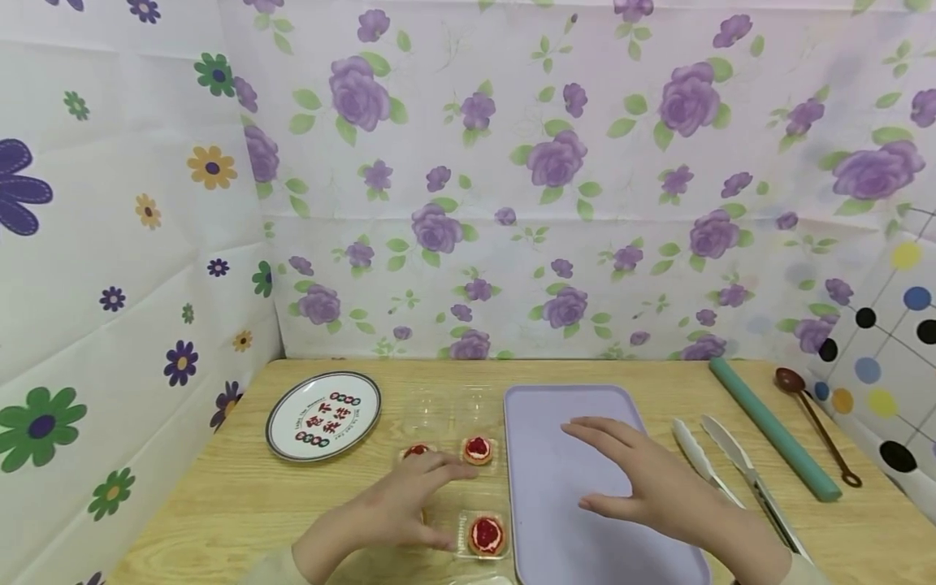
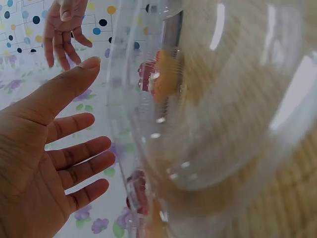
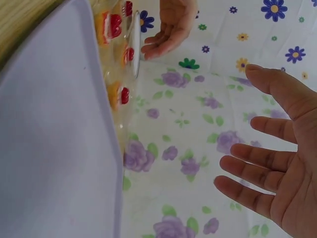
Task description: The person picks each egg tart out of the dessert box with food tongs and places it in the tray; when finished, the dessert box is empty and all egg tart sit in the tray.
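Observation:
My left hand [image 1: 402, 504] hovers with spread, relaxed fingers over clear plastic boxes [image 1: 462, 546] of small tarts, holding nothing. A red-topped tart [image 1: 478, 449] sits beyond its fingertips, another tart [image 1: 486, 535] lies near its thumb, and more tarts are partly hidden beneath it. In the left wrist view, the clear plastic [image 2: 228, 163] fills the right side beside the open palm. Above the lavender tray [image 1: 566, 455], my right hand [image 1: 651, 487] is held with fingers extended and nothing in it. The right wrist view shows that hand apart from the tray's surface [image 3: 59, 139].
A round white plate [image 1: 292, 410] with red lettering stands at the back left. Right of the tray lie metal tongs [image 1: 746, 467], a green rolling pin [image 1: 775, 431] and a dark brown spoon [image 1: 819, 422]. Floral cloth [image 1: 512, 179] hangs behind the wooden table [image 1: 219, 487].

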`<move>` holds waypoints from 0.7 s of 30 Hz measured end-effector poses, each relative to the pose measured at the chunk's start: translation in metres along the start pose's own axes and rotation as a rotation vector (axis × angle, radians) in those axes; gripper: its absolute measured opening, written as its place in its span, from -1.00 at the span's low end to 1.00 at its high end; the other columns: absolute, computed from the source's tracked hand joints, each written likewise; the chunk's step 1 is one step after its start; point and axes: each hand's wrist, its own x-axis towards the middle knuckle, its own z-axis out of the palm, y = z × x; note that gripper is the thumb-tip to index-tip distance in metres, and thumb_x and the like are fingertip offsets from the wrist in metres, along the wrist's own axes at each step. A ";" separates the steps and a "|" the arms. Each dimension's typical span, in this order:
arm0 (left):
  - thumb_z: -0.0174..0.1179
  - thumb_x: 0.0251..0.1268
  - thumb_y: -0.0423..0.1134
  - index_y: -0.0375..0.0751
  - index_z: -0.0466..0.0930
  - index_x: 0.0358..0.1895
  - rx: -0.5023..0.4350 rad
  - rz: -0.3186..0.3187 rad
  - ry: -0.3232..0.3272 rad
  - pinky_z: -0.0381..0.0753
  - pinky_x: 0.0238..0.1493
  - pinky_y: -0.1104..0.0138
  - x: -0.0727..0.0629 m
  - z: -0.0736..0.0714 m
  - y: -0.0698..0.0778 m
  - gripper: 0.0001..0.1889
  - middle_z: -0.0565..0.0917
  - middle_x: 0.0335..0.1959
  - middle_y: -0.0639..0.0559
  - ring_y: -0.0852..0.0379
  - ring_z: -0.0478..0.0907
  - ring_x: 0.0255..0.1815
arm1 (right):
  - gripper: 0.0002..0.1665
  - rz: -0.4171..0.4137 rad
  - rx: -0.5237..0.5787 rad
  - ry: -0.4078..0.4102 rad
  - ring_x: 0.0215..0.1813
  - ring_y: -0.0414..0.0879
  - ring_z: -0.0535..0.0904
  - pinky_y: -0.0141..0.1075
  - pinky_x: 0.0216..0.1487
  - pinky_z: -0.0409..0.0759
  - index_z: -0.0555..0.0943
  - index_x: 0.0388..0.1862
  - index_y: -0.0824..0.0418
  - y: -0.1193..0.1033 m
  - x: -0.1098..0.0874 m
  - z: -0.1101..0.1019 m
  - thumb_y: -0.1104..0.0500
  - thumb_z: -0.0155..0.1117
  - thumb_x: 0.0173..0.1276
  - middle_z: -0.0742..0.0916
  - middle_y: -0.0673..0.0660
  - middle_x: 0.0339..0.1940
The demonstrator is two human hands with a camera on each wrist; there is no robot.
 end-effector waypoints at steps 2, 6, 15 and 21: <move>0.46 -0.11 0.09 0.04 0.40 0.29 0.010 0.000 -0.009 0.45 0.26 0.07 0.000 0.003 -0.001 -0.21 0.49 0.22 0.13 0.06 0.43 0.23 | -0.17 -0.005 -0.014 0.029 0.27 -0.05 0.52 -0.13 0.06 0.65 0.34 0.40 -0.05 0.006 -0.006 0.003 -0.25 0.33 0.18 0.52 -0.03 0.32; 0.44 -0.09 0.12 -0.01 0.40 0.30 0.031 0.000 -0.036 0.44 0.29 0.12 -0.002 0.007 -0.002 -0.20 0.49 0.23 0.13 0.08 0.43 0.24 | -0.16 -0.025 -0.051 0.088 0.19 -0.03 0.56 -0.16 -0.01 0.67 0.37 0.38 -0.03 0.018 -0.019 0.007 -0.15 0.42 0.13 0.56 0.00 0.27; 0.43 -0.10 0.16 -0.04 0.37 0.33 0.022 -0.026 -0.062 0.46 0.28 0.13 -0.004 0.012 -0.004 -0.15 0.50 0.22 0.09 0.05 0.44 0.23 | -0.15 0.074 -0.112 0.160 0.12 0.11 0.59 -0.09 -0.12 0.68 0.45 0.31 0.00 0.052 -0.049 0.010 -0.05 0.54 0.00 0.61 0.04 0.19; 0.42 -0.11 0.18 -0.08 0.38 0.32 0.034 -0.034 -0.061 0.43 0.31 0.14 -0.004 0.018 -0.006 -0.15 0.51 0.22 0.08 0.06 0.43 0.24 | -0.17 0.179 -0.132 0.172 0.08 0.17 0.59 0.01 -0.16 0.65 0.46 0.28 0.06 0.082 -0.071 0.013 -0.08 0.52 0.02 0.62 0.11 0.14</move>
